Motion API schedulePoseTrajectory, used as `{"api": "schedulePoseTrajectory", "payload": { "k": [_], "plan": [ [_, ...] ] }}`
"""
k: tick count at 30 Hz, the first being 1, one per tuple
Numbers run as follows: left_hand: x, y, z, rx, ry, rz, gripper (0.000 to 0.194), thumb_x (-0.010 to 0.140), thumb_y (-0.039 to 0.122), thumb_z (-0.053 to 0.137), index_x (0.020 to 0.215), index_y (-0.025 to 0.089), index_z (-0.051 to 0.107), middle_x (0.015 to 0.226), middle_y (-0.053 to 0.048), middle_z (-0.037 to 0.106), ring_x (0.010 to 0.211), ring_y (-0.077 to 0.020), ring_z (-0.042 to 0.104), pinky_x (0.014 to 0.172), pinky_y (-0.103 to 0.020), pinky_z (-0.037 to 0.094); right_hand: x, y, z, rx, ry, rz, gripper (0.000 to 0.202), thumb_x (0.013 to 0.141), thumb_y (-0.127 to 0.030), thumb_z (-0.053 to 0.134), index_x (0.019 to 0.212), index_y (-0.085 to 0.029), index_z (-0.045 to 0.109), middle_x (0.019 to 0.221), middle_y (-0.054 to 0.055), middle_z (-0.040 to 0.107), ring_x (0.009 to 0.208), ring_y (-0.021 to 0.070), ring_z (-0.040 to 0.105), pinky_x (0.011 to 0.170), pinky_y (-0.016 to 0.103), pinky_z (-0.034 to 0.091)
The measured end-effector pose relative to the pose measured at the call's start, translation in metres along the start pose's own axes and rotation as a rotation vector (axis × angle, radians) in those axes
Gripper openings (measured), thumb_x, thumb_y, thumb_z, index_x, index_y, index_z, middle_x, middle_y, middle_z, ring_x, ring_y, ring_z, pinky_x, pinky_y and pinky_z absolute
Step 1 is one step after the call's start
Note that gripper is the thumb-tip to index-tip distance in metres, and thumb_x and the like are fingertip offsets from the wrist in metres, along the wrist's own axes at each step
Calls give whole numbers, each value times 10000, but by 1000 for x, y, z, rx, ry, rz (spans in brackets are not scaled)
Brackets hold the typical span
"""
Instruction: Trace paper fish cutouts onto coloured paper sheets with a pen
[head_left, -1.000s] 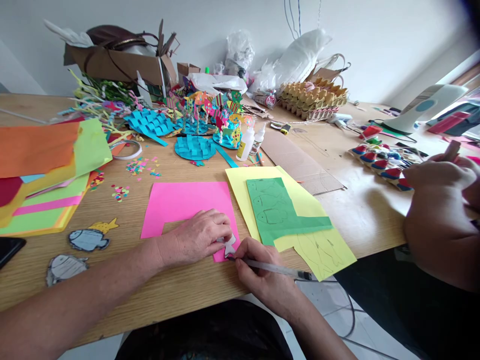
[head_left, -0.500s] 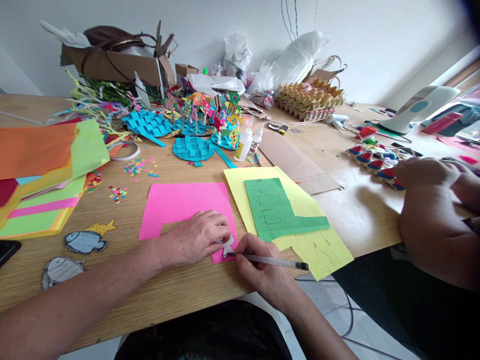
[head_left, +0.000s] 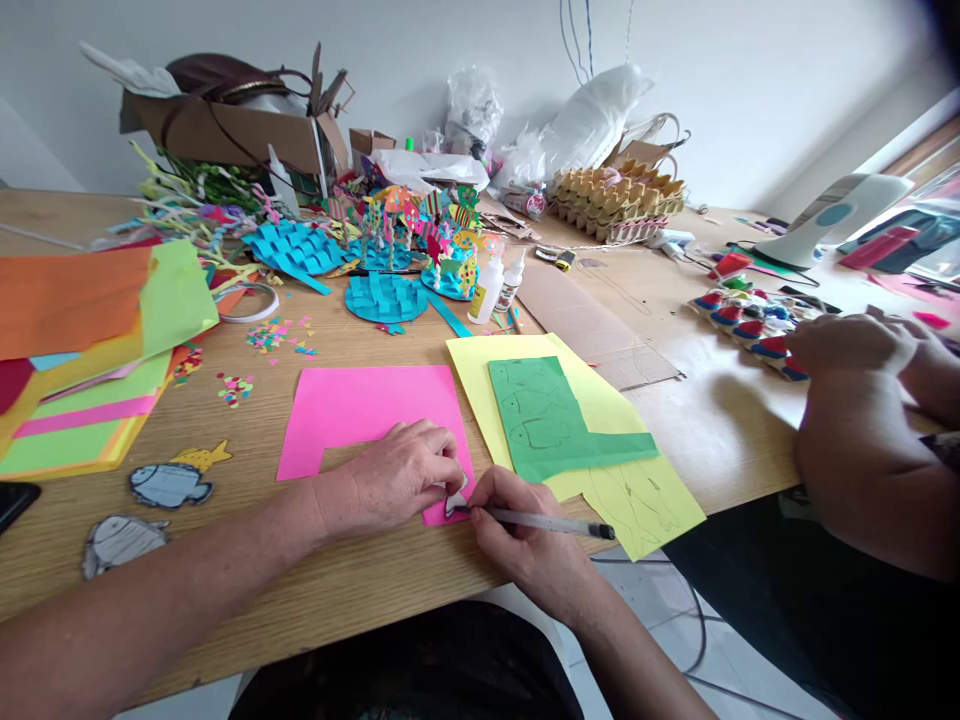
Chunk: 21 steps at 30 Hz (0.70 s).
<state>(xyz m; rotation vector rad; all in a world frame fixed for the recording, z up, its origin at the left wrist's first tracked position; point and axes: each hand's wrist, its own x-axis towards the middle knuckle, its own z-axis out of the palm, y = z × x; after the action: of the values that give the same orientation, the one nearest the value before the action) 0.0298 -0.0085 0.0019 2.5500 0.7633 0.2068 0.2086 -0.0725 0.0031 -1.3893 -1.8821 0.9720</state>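
My right hand [head_left: 521, 535] is closed round a grey pencil [head_left: 551, 521], its tip against the edge of a small white paper cutout [head_left: 456, 499]. Only the tail-like end of the cutout shows; my left fingers cover the rest. My left hand [head_left: 401, 475], fingers curled, pins it down on the pink paper [head_left: 367, 400], which has a piece cut out of its lower side. Right of that, a green paper [head_left: 547, 450] with fish outlines lies on a yellow sheet [head_left: 472, 370] that also bears pencil outlines.
Fish cutouts [head_left: 171, 484] and a stack of coloured paper [head_left: 71, 300] lie to the left. Behind are confetti, woven blue discs [head_left: 386, 297], glue bottles [head_left: 487, 288] and cardboard [head_left: 600, 330]. At right, another person's hands [head_left: 855, 345] are by a painted egg carton [head_left: 750, 325].
Both hands stay almost in place. The left fingers appear to have shifted very slightly over the white cutout, and the pencil remains at its edge.
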Motion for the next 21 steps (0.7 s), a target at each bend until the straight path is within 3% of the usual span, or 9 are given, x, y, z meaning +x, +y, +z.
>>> {"api": "schedulePoseTrajectory", "payload": {
  "k": [3,7,21],
  "plan": [
    [-1,2,0,-3,-3,-21,37,867,222,620,838,199,620,932,-33,532,932,-216,489,815,-349,383,0,0,0,-8,4,-7,106,747,-137,450,667,-203,474,538,-58,449,491,98,417,482,205,292],
    [-2,3,2,11,3,-30,108,865,295,626,837,193,609,951,-42,526,932,-224,482,798,-351,383,-1,1,-1,-20,6,-8,104,743,-132,455,671,-205,474,534,-61,439,490,100,407,479,208,283],
    [-2,9,2,85,0,-31,81,875,241,607,838,183,563,975,-42,517,916,-214,474,792,-338,381,-5,3,-4,-25,7,4,114,744,-124,453,667,-208,455,523,-71,395,480,96,371,465,207,258]
  ]
}}
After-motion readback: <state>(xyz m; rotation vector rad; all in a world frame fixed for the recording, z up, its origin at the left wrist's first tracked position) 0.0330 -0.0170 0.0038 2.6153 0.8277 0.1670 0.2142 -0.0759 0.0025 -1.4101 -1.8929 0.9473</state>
